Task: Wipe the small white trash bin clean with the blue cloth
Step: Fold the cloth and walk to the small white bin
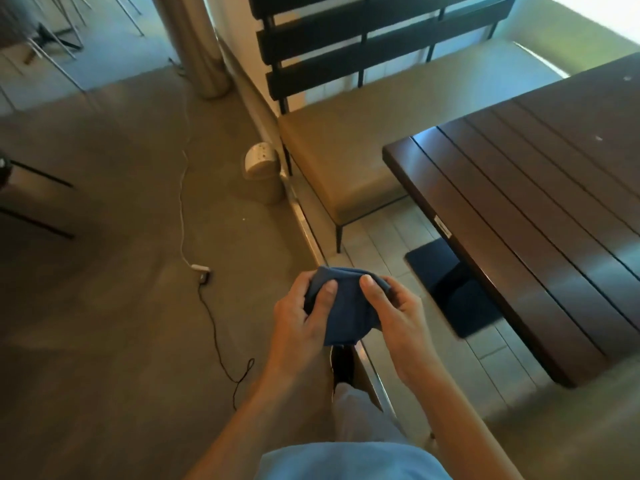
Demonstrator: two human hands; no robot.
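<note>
The small white trash bin (265, 176) stands upright on the floor beside the bench's near corner, its domed swing lid on top. The blue cloth (346, 306) is bunched up in front of me, well short of the bin. My left hand (301, 317) grips its left side with the thumb on top. My right hand (394, 313) grips its right side, thumb pressed on the fabric. Both hands are far from the bin.
A dark wooden slatted table (519, 220) fills the right side, with a padded bench (346, 140) behind it. A white cable and plug (199, 268) with a black cord trail across the floor at left. Dark chair legs (34, 202) stand at far left.
</note>
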